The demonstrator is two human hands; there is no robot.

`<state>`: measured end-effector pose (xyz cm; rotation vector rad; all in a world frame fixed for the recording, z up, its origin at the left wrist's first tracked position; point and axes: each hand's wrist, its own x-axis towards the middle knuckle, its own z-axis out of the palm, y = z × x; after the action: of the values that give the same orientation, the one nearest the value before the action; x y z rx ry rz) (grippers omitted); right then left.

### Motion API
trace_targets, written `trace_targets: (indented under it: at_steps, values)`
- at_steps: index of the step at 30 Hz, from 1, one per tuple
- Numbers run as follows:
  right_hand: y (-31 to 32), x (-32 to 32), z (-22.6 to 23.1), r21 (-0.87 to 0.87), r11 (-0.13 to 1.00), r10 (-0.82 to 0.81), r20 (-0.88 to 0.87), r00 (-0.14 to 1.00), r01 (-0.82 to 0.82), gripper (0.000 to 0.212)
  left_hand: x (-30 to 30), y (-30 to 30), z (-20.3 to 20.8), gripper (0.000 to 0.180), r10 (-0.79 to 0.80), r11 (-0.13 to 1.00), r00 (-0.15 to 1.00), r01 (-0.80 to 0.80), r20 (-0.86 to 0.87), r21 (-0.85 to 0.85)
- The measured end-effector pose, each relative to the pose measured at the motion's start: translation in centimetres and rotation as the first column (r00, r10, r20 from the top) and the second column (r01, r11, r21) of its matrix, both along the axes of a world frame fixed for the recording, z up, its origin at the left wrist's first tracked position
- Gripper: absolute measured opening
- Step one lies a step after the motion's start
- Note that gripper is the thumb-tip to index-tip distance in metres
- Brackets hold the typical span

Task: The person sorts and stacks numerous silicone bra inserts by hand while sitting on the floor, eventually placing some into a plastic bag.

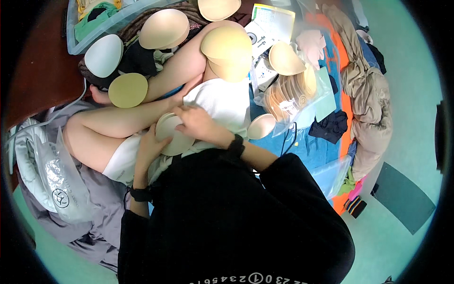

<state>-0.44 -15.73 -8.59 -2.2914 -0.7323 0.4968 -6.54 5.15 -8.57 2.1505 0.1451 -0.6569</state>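
Note:
Over my lap I hold pale cream bra pads [178, 143], which look stacked or overlapped. My left hand [150, 149] grips their left edge, thumb on top. From the right, my right hand [198, 124] pinches the upper part with bent fingers. Beyond my hands, a pair of overlapping yellowish bra pads [227, 49] rests on my leg. An olive-yellow pad [128, 90] lies by my other leg, and a white pad [104, 56] and a beige pad [164, 29] are farther off. A small cream pad [261, 126] sits right of my right hand.
A clear bag of stacked beige pads [286, 97] lies to the right, with another pad [286, 58] on top. Printed papers [272, 23] are behind it. A clear plastic bin [78, 40] holds cloth at far left. An empty-looking plastic bag [64, 175] and a beige blanket [366, 99] flank me.

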Motion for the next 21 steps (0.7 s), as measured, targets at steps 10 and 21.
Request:
trace_targets:
  at_steps: [10, 21]
  values:
    - [-3.1, 0.2, 2.2, 0.061, 0.997, 0.048, 0.114, 0.992, -0.055, 0.044, 1.2, -1.4, 1.6, 0.057, -0.139, 0.923, 0.987, 0.159, -0.083, 0.351]
    - [-19.9, -1.7, 7.2, -0.350, 0.905, -0.130, 0.316, 0.940, 0.243, 0.028, 3.8, -3.0, 6.3, 0.039, -0.028, 0.966, 0.953, -0.051, 0.301, 0.252]
